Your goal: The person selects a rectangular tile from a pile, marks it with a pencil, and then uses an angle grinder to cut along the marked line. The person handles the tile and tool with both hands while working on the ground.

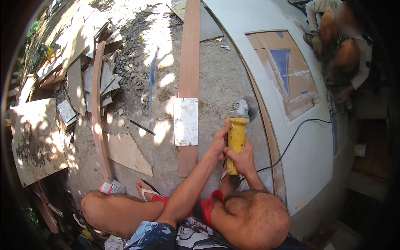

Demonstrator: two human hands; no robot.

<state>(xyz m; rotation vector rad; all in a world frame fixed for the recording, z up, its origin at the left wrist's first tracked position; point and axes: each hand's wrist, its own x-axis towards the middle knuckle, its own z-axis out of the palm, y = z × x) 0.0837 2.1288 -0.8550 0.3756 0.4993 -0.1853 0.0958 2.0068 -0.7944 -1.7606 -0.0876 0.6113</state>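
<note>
A: What is held?
B: A yellow-bodied angle grinder with a grey metal head point(237, 135), right of centre in the frame; left hand point(219, 141) and right hand point(243, 158) grip it, fingers closed (some are hidden).
A: And alongside?
B: A white rectangular tile point(186, 121) on a reddish-brown wooden plank point(189, 62), mid-frame.

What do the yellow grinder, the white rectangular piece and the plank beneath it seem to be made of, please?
Yellow grinder: likely moulded plastic, from its uniform colour; its grey head looks like dull metal.
White rectangular piece: perhaps glazed tile, smooth and pale with dark smudges, though coated board is possible.
Plank: probably bare wood, given its matte reddish-brown surface.
</note>
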